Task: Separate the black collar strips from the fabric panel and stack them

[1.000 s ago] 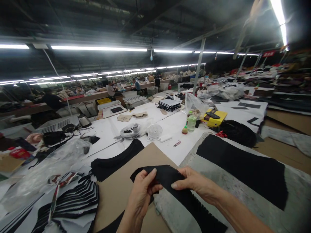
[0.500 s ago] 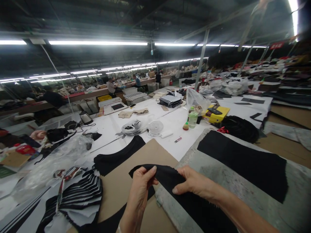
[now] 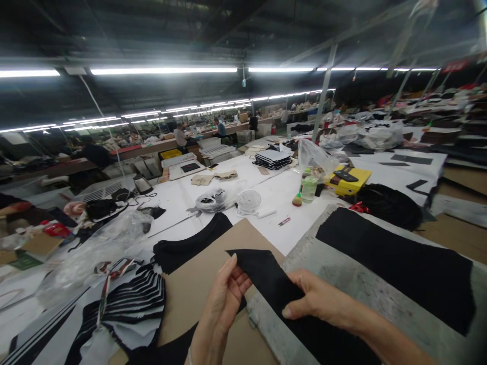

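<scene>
A curved black fabric piece (image 3: 266,279) is held up over a brown cardboard sheet (image 3: 213,253). My left hand (image 3: 224,299) pinches its near left edge with thumb and fingers. Closed over the cloth's right side, thumb underneath, is my right hand (image 3: 315,301). The far tip of the piece points away from me and lies flat. Below my hands the cloth runs down onto a grey felt pad (image 3: 361,284).
A large black cloth (image 3: 395,263) lies on the grey pad at right. Another black piece (image 3: 190,246) and a fanned stack of black-and-white pieces (image 3: 129,304) lie at left. A small white fan (image 3: 247,202), bottle (image 3: 309,186), yellow box (image 3: 352,180) and plastic bags sit farther back. Other people work at distant tables.
The folded far edge of the black piece has been opened out flat. My hands moved slightly right and lower on the cloth; the camera view shifted a little.
</scene>
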Demonstrator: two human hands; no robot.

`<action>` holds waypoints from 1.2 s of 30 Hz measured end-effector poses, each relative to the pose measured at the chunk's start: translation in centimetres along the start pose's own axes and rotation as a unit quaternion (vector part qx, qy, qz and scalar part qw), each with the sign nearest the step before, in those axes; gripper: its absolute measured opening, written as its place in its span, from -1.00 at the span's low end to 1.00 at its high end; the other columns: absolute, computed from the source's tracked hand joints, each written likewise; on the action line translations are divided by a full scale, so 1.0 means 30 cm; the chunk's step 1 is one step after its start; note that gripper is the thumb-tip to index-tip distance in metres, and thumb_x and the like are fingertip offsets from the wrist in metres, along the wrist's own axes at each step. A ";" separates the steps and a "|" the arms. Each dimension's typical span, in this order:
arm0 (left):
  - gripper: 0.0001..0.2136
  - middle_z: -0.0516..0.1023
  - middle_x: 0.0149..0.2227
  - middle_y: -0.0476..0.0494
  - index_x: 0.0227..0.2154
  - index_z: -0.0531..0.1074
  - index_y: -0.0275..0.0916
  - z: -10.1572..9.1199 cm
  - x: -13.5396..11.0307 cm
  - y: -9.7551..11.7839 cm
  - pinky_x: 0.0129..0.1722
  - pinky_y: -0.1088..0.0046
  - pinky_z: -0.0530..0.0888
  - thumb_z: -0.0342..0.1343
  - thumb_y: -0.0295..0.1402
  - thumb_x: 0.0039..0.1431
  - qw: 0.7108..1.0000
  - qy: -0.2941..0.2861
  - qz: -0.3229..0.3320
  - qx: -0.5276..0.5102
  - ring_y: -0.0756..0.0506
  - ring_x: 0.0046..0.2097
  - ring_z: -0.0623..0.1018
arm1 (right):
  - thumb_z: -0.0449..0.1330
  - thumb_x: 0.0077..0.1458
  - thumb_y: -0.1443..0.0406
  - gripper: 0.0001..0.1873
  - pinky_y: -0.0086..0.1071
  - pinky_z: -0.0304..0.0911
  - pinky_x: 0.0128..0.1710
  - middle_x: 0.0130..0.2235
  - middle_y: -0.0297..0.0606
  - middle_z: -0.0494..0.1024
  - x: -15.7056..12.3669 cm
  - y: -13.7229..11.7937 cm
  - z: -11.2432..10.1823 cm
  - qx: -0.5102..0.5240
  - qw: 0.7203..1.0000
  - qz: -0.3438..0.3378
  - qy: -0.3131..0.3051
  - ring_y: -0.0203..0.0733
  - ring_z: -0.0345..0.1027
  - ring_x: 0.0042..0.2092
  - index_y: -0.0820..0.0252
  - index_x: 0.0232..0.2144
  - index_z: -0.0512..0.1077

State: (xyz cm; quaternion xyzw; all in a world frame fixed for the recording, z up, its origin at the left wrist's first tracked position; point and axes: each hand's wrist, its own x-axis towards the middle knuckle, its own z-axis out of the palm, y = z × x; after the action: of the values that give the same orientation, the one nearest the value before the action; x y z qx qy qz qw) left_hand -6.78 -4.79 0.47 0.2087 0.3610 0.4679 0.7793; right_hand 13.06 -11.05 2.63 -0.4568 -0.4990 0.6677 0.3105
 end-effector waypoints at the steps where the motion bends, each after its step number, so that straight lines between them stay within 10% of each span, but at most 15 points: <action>1: -0.79 0.63 -0.25 -0.28 -0.21 0.45 -0.36 -0.001 0.003 0.003 -0.26 0.40 0.57 0.22 -0.37 0.11 1.000 0.008 -0.010 -0.016 -0.10 -0.28 0.62 | 0.29 -0.24 0.36 -0.80 -0.53 -0.03 -0.50 -0.49 -0.42 0.37 -0.003 0.004 -0.004 0.009 1.000 -0.002 -0.013 -0.40 0.08 -0.49 0.30 -0.44 0.45; 36: -0.83 0.64 -0.33 -0.21 -0.24 0.39 -0.31 0.001 0.037 0.045 -0.37 0.40 0.57 0.19 -0.43 0.10 0.999 0.045 0.005 0.027 -0.11 -0.37 0.63 | 0.36 -0.21 0.34 -0.53 -0.51 0.16 -0.38 -0.37 -0.38 0.47 -0.029 0.028 -0.094 0.052 0.998 -0.003 -0.041 -0.28 0.26 -0.36 0.21 -0.14 0.52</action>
State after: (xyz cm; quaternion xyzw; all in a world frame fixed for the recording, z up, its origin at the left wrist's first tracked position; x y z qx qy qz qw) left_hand -7.22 -3.17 0.97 0.2103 0.4071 0.4702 0.7543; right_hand 16.03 -10.99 1.87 -0.4109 -0.4771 0.7101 0.3150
